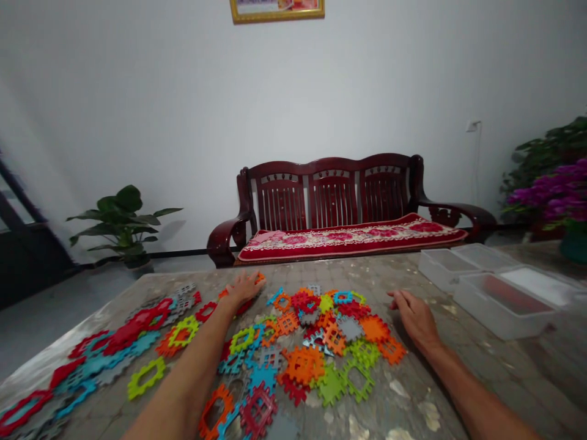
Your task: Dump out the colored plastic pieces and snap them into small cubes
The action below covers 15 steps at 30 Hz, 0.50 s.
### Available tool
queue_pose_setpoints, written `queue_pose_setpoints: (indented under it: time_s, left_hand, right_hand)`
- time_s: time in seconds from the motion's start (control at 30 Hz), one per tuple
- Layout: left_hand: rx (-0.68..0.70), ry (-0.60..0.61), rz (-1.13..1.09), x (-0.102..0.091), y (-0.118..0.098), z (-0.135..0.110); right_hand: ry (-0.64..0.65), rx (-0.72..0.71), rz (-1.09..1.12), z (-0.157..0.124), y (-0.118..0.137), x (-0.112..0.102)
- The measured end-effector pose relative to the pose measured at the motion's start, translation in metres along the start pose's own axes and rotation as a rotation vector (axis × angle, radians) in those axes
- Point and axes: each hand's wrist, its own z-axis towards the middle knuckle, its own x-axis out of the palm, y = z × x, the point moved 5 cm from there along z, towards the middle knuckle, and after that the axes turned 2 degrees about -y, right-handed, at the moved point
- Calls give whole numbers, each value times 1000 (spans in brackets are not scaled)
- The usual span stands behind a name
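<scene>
My left hand [243, 289] reaches to the far side of the table and lies over red and orange toothed plastic building pieces, fingers apart. An orange piece [260, 278] shows just past its fingertips. My right hand [416, 320] rests on the tabletop at the right of the pile, forefinger stretched out, holding nothing. Between my arms spreads a heap of interlocking plates: an orange plate [302, 365], a lime green frame [358, 379], a blue plate [262, 377] and a dark red window piece [258, 410]. Left of my left arm are a lime green ring [145, 379] and overlapping red plates [126, 336].
Clear plastic boxes [504, 305] stand on the table [398, 391] at the right. Behind it is a dark red wooden bench [332, 189] with a red floral cover [353, 239]. A potted plant [126, 226] stands at the left, purple flowers [554, 192] at the right.
</scene>
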Motion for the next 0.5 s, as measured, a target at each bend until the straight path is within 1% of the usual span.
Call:
queue_pose_setpoints:
  time_s: [0.1,0.2,0.37,0.5]
  left_hand:
    - [-70,62,64,10,-6,-4]
    - [-74,52,93,15,-23,-18]
    - [-46,14,58,12,-56,-45]
    - [11,46,-33,7,-79,-59]
  right_hand:
    - [10,63,24,1,-14,4]
    - [24,99,-1,4,-16,8]
    - [62,78,-29,7,-16,10]
    - [66,71,-36,7,-19,10]
